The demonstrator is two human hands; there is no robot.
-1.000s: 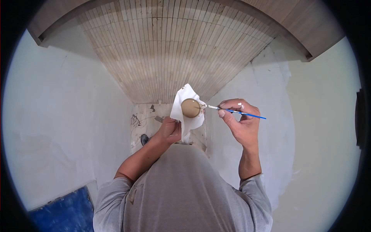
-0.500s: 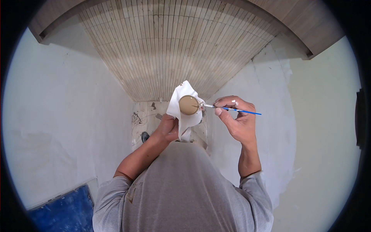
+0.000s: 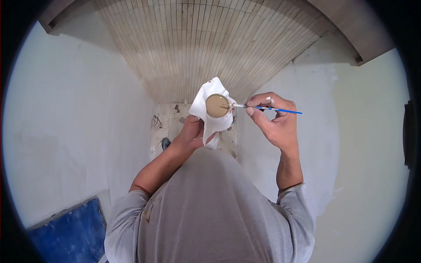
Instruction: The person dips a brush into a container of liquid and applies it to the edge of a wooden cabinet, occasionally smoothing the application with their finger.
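My left hand [image 3: 194,133] is closed around a white cloth [image 3: 201,100] and the small round cup of tan paint [image 3: 217,106] that the cloth wraps. The cup's sides are hidden by the cloth, so only its open top shows. Between the thumb and fingers of my right hand [image 3: 276,116] is a thin paintbrush [image 3: 287,111] with a blue handle. Its tip reaches over the cup's right rim, at or in the tan paint. White smears mark a finger of the right hand.
Ahead is a surface of narrow beige slats [image 3: 188,48], with brown wooden panels [image 3: 346,26] above. Pale walls stand on both sides. A blue panel [image 3: 70,232] is at lower left. Debris and wires [image 3: 157,120] lie on the floor, and a dark shoe tip [image 3: 165,143] shows.
Both hands, the cup and the brush appear higher in the view and slightly to the right. The brush tip stays at the paint. The surroundings have shifted a little too.
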